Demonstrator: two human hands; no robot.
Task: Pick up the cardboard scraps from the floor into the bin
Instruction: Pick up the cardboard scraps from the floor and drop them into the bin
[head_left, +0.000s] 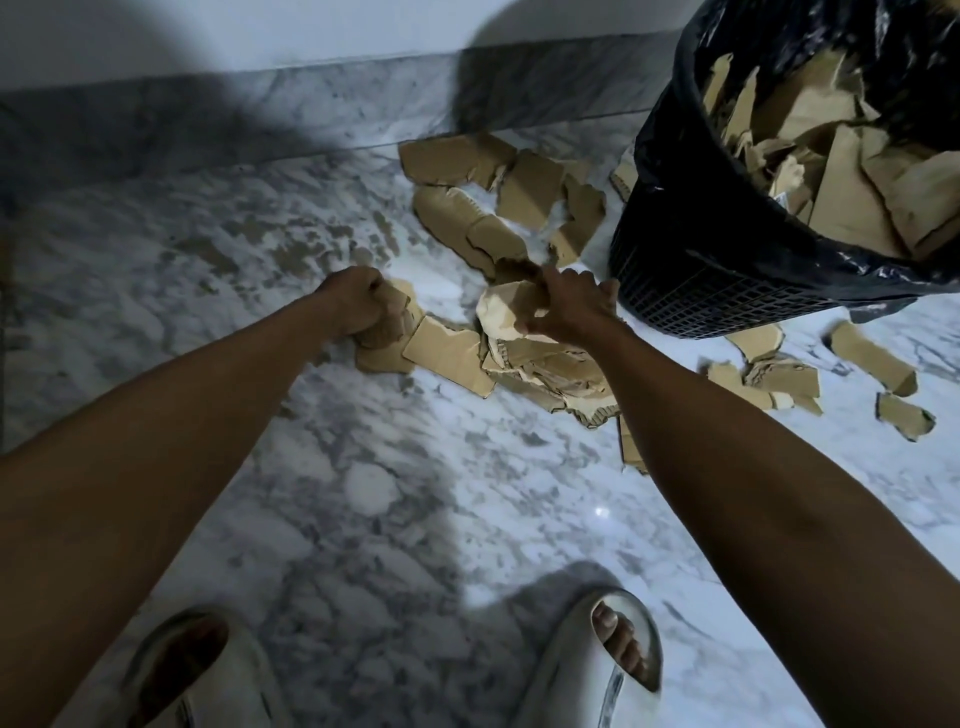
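Marble floor (363, 493): my outstretched hands, left (358, 306) and right (566, 306), each grip torn, crumpled cardboard scraps (535, 364) beside a black mesh bin (691, 270).

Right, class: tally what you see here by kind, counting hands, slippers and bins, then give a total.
Hands: 2, the left hand and right hand, each gripping cardboard scraps
Slippers: 2
Bins: 1
Total: 5

Marble floor (374, 499), white with grey veining, fills most of frame. Grey marble skirting (218, 114) along the top, pale wall (311, 31) above it. Two pale slides at the bottom edge: left slide (208, 686), right slide (587, 670), toes showing.
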